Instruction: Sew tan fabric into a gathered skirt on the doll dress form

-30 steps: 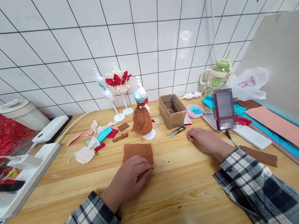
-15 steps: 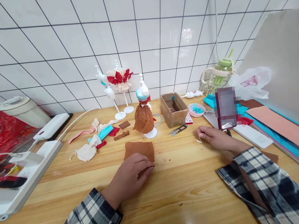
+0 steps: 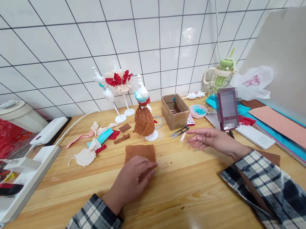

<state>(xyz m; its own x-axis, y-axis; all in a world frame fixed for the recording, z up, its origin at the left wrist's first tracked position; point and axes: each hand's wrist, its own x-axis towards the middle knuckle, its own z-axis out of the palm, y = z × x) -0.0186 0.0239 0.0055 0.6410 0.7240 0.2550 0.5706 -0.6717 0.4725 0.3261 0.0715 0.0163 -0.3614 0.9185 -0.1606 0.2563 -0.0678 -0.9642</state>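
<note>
My left hand [image 3: 135, 177] rests at the near edge of a square brown piece of crepe paper [image 3: 139, 152], thumb and forefinger pinched at its right corner. To the right, my right hand [image 3: 214, 140] hangs above the table with its fingers stretched out and apart. A small white bit [image 3: 183, 137], smeared by motion, is just off its fingertips. Beyond the hands stands a small white dress form [image 3: 141, 91] wearing a brown paper skirt [image 3: 143, 121] on a round white base. Thread snips [image 3: 180, 132] lie near my right fingertips.
A cardboard box [image 3: 176, 119] and a pink bowl [image 3: 198, 110] stand at the back. Two more dress forms [image 3: 118, 81] are by the wall. Paper scraps [image 3: 86, 156] and a power strip [image 3: 25, 191] lie left; a phone [image 3: 228, 108] and coloured sheets [image 3: 292, 122] right.
My right hand has moved left and its fingers have spread from a pinch. The white bit has shifted left, away from the fingers. My left hand stays on the paper.
</note>
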